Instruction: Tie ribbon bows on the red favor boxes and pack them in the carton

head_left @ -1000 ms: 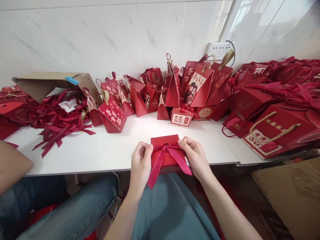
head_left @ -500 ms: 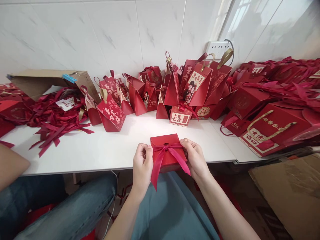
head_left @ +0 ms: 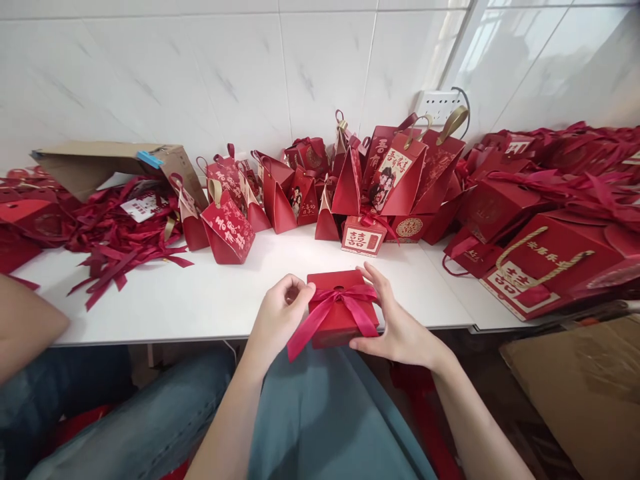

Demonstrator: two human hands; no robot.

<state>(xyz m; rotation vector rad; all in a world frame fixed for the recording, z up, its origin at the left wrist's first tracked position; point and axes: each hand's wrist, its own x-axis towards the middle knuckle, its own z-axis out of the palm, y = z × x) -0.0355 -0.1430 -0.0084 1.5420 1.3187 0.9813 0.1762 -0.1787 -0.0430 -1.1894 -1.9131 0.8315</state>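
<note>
A red gift box (head_left: 345, 325) with a crimson ribbon (head_left: 325, 311) tied in a bow across its front sits at the table's near edge, just above my lap. My left hand (head_left: 281, 308) is closed in a pinch at the bow's left side, thumb and forefinger by the box's upper left corner. Around the box's right side curls my right hand (head_left: 397, 327), thumb along the lower front and fingers by the far right corner. Both ribbon tails hang down the front, one to the left, one to the right.
Finished gift boxes (head_left: 233, 230) stand along the wall. Loose ribbons (head_left: 125, 247) lie at left before an open cardboard carton (head_left: 100, 160). More red boxes (head_left: 545, 260) are piled at right, above a brown carton (head_left: 575, 387). Another person's arm (head_left: 27, 320) reaches in at left.
My right hand has let go of the bow's right side and spread around the box. My left hand stays at the bow's left side, its wrist shifted left. The view has tilted slightly.
</note>
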